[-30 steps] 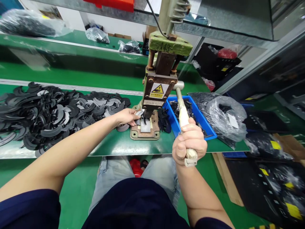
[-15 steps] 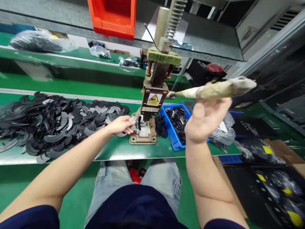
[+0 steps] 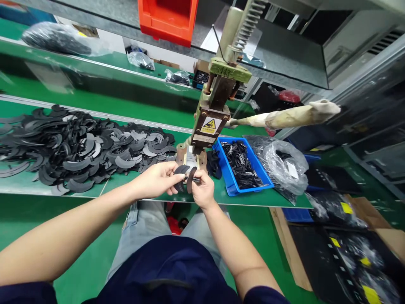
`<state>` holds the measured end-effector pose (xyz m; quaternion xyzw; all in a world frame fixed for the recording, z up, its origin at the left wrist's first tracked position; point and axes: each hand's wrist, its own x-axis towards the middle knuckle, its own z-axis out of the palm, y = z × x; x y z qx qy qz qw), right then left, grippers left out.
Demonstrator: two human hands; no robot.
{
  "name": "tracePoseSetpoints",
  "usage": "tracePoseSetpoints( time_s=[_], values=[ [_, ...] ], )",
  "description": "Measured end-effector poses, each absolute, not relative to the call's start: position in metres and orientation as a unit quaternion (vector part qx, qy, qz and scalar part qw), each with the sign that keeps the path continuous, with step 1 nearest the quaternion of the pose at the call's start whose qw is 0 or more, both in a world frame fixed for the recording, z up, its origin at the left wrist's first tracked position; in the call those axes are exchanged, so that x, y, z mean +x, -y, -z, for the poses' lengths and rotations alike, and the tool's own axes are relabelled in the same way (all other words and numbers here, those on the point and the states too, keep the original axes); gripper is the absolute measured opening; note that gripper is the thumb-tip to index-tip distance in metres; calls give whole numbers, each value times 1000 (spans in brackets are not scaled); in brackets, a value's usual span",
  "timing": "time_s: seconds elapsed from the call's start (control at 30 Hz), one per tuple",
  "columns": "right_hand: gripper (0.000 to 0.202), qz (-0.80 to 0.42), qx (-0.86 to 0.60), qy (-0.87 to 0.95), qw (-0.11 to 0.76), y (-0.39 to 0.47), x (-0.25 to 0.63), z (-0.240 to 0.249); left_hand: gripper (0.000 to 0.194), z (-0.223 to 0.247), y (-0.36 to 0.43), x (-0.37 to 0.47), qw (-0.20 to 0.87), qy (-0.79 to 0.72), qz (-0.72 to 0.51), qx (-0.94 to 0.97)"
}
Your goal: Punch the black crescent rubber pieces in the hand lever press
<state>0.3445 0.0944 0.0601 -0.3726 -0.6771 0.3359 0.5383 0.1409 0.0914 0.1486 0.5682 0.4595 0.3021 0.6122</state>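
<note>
Head view: six o'clock from the press [image 3: 206,126], curved pieces [image 3: 181,172] are pinched by the left hand [image 3: 158,179] and by the right hand [image 3: 203,189].

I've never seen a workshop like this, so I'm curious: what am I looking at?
You are looking through a camera worn on a person's head, facing forward and down. The left hand holds dark curved strips, how many is unclear; the right hand holds a narrow dark piece. Before them stands a press, a tall machine with a long handle and a yellow warning sign. On the green bench lie a heap of curved parts, to the left, and a blue bin of small black pieces, to the right.
</note>
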Motion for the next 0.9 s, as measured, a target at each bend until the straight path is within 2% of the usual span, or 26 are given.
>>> tracePoseSetpoints(
  time_s=[0.2,0.33,0.4,0.53,0.6,0.67,0.83,0.9],
  values=[
    [23,-308,-378,702,518,-84,348,-67,54,-149,-97,139,685,-431,-253,530],
    [18,-255,-372,749,485,-84,357,-82,54,-144,-103,130,655,-441,-247,562],
    [14,-221,-362,774,471,-86,363,-88,49,-144,-103,126,597,-457,-265,604],
    [9,-165,-335,809,454,-87,368,-93,36,-151,-91,127,352,-499,-344,713],
    [8,-146,-323,819,452,-87,368,-93,31,-154,-84,133,281,-477,-334,762],
    [7,-132,-313,826,450,-87,367,-92,36,-153,-81,139,291,-458,-313,780],
    [10,-118,-304,826,461,-84,366,-96,47,-143,-90,143,453,-465,-285,705],
    [15,-128,-292,817,480,-80,366,-101,48,-144,-89,143,491,-449,-318,675]
  ],
)
